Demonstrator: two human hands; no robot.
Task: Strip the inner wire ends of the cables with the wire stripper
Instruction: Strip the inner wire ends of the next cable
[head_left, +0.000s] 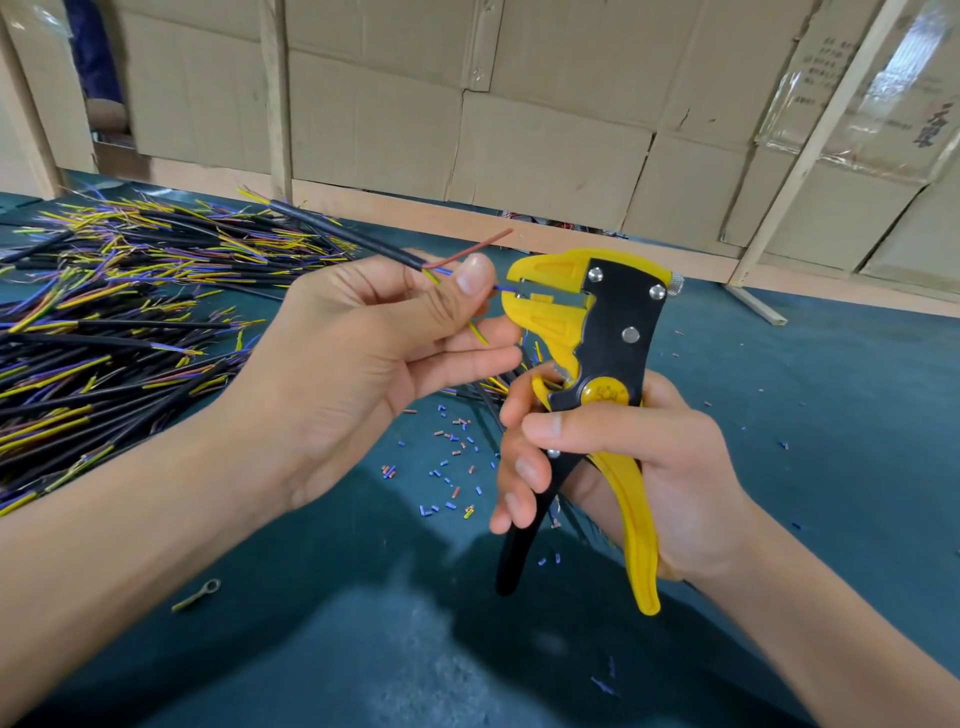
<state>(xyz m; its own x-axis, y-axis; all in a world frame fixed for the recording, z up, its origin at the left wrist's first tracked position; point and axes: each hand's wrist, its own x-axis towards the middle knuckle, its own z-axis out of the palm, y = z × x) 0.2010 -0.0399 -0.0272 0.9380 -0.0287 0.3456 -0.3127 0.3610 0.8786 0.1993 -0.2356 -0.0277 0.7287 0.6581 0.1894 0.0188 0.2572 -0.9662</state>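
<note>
My left hand pinches a black cable near its end, thumb on top. Three inner wires fan out of it: a red one sticks up, a yellow-green one bends down between my fingers, and a blue one points right into the jaws of the wire stripper. My right hand grips the stripper's yellow and black handles, holding the tool upright above the table. Its yellow jaws sit around the blue wire's tip.
A big heap of black cables with yellow, blue and red inner wires covers the left of the teal table. Cut bits of insulation lie under my hands. A ring terminal lies front left. Cardboard boxes line the back edge.
</note>
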